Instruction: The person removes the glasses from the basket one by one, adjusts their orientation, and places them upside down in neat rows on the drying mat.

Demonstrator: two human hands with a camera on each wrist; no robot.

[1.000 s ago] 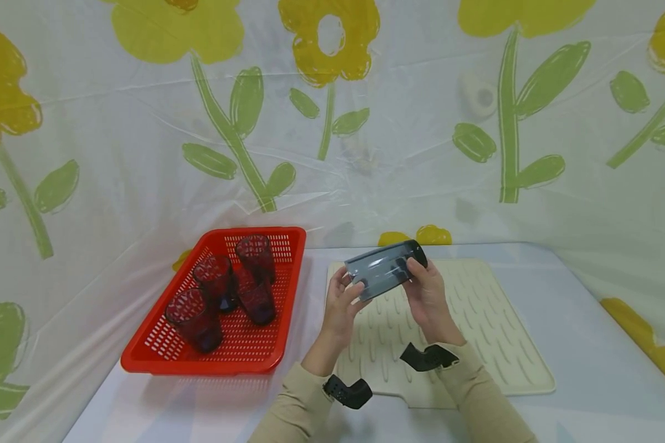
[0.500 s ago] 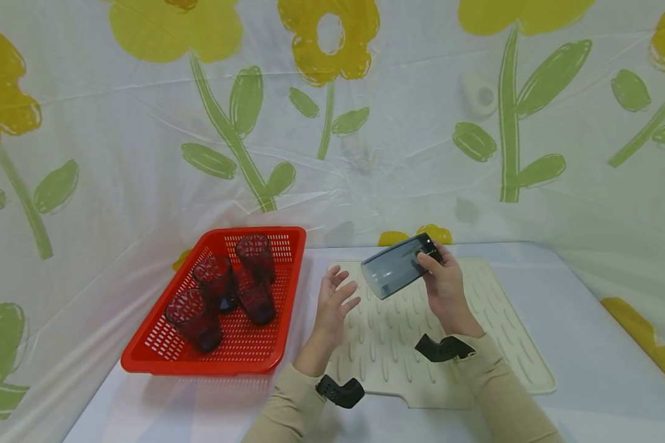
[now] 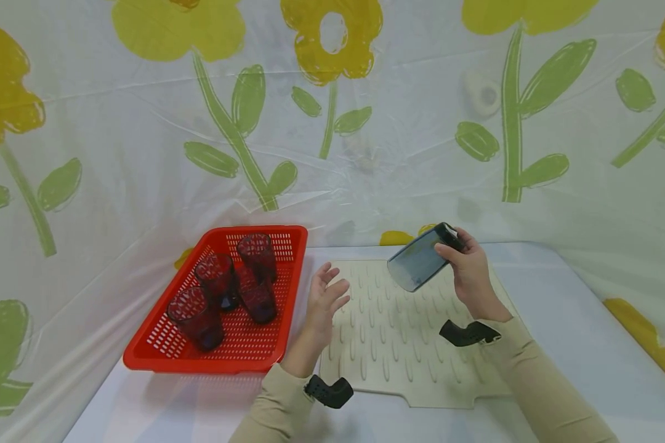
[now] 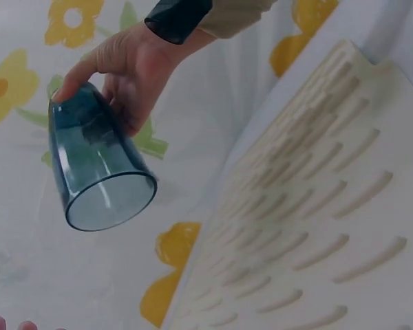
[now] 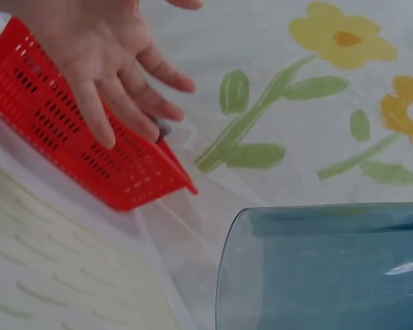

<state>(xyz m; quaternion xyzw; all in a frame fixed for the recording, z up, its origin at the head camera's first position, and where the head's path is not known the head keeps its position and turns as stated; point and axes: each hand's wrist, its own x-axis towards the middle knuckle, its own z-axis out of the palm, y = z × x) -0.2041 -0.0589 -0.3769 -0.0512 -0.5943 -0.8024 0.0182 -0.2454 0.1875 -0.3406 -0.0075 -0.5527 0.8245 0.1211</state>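
Note:
A smoky blue drinking glass (image 3: 419,259) is tilted above the cream drying mat (image 3: 388,344), its mouth down toward the left. My right hand (image 3: 470,271) grips it near the dark base, thumb on the near side. In the left wrist view the glass (image 4: 100,158) hangs mouth down from that hand (image 4: 134,72). My left hand (image 3: 324,304) holds nothing, its fingers spread over the mat's left edge. The right wrist view shows this hand (image 5: 110,62) with its fingers stretched out in front of the red basket (image 5: 62,124).
On the left stands a red plastic basket (image 3: 210,365) with several dark glasses (image 3: 196,320) in it. The mat lies on a white table (image 3: 576,344). A flower-printed curtain (image 3: 410,147) hangs behind and along the sides.
At first both hands held the glass. The left hand has let go and drawn back left. My right hand has carried the glass right and slightly up, tipping its mouth further down.

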